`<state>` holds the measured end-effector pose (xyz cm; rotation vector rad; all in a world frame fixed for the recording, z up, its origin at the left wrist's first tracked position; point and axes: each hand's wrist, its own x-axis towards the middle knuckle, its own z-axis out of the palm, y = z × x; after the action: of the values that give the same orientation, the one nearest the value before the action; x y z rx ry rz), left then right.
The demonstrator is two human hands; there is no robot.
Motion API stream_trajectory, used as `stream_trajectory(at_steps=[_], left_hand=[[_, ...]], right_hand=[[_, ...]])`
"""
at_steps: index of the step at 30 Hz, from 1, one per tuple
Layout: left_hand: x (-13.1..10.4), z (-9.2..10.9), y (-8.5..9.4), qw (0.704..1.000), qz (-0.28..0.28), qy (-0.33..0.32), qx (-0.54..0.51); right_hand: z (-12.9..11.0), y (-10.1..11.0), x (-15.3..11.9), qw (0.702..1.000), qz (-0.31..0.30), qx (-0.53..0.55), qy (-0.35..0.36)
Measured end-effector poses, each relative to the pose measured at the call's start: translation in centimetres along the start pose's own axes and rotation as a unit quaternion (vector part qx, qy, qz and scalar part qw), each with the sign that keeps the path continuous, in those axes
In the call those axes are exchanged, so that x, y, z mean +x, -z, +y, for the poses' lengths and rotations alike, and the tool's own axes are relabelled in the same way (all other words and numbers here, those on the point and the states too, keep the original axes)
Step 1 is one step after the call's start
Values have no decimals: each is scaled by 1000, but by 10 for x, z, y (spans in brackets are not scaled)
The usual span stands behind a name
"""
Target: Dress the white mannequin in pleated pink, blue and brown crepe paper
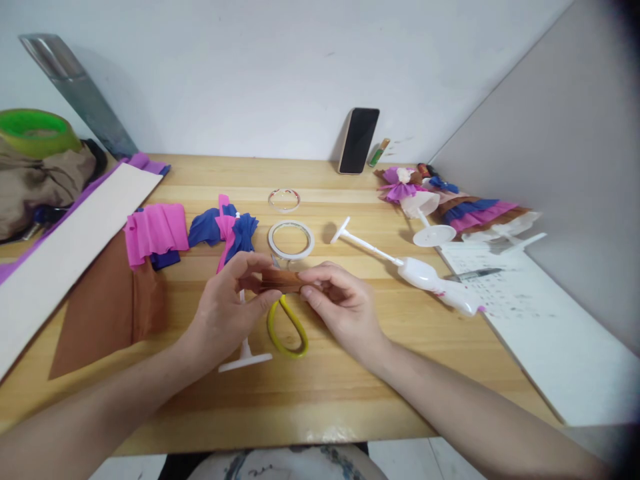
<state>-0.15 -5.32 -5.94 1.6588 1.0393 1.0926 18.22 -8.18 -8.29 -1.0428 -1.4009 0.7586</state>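
Lying at left, a brown sheet [100, 303] is resting away from the work, apparently kept aside. The left hand [227, 300] is pinching one end of a layered brown piece [281, 280] above the wooden table [320, 407]; the right hand [347, 308] is pinching the other, probably keeping the layers together. Farther right, a white dress form [423, 275] is lying down, seemingly leaving working room.

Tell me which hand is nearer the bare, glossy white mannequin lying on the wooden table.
Right. The right hand is left of the mannequin; the left hand is farther left, beyond the right hand.
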Motion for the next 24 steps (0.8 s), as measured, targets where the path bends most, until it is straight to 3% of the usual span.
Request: stream_trajectory(at_steps=[4,8,24], left_hand=[[-1,-1,0,998,-50,-34,-19],[-3,-1,-1,996,-65,-40,-43],[-2,-1,-1,992,-65,49,-95]], right_hand=[[-2,0,0,1000,-10,-6,15],[-5,0,1,999,-25,-5,32],[-10,0,2,998,-39,-15,40]])
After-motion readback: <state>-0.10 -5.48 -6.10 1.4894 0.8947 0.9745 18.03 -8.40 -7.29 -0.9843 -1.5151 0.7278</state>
